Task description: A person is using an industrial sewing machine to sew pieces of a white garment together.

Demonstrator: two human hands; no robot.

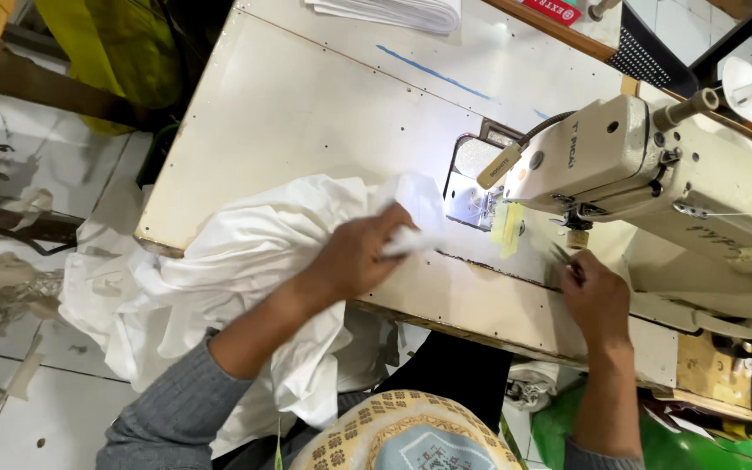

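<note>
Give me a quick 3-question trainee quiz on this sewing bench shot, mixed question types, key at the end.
1. True or false: the left hand grips the white fabric on the table.
2. Multiple choice: what is the right hand holding by the sewing machine? A) a slim dark tool, too small to identify B) a spool of thread C) a folded cloth
3. Short answer: where does most of the white fabric hang?

Key
1. True.
2. A.
3. Off the table's near left edge, down toward the person's lap and the floor.
</note>
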